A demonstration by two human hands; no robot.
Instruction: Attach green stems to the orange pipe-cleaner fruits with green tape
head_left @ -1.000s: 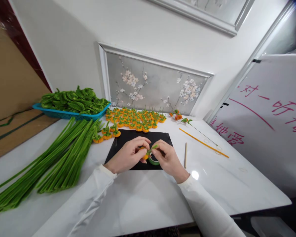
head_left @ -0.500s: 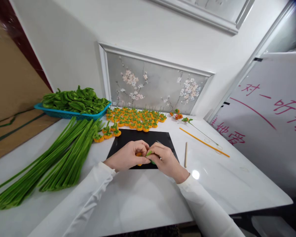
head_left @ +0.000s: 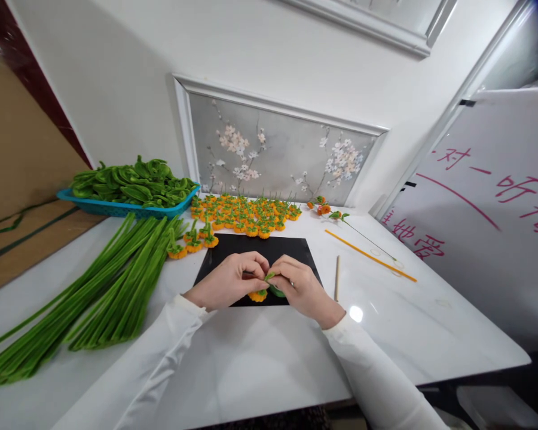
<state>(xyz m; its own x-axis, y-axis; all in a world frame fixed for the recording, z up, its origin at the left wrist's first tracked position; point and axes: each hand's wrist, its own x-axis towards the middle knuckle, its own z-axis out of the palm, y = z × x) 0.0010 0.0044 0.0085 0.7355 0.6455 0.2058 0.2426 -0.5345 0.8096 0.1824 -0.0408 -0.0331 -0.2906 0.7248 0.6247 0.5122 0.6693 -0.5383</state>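
Note:
Over the black mat point(head_left: 311, 269), both of my hands meet with their fingertips close together. My left hand point(head_left: 233, 276) is closed in a pinch, with an orange pipe-cleaner flower point(head_left: 257, 296) just under its thumb and fingertips; its green top is partly hidden. My right hand point(head_left: 301, 286) pinches a short green pipe-cleaner piece point(head_left: 269, 276) at the left fingertips. A darker green thing point(head_left: 277, 291) shows beneath the right fingers, mostly covered, and I cannot make out its kind.
Many orange flowers with green stems point(head_left: 246, 214) stand behind the mat. Left are long green pipe cleaners point(head_left: 116, 286) and a blue basket point(head_left: 130, 209) of green leaves. Right lie a thin stick point(head_left: 338, 278), an orange pipe cleaner point(head_left: 370, 255) and a wired flower stem point(head_left: 336, 215).
The orange flower, earlier largely enclosed by my left fingers, now shows below them. Both hands stay over the mat with fingertips together, and the view has shifted slightly.

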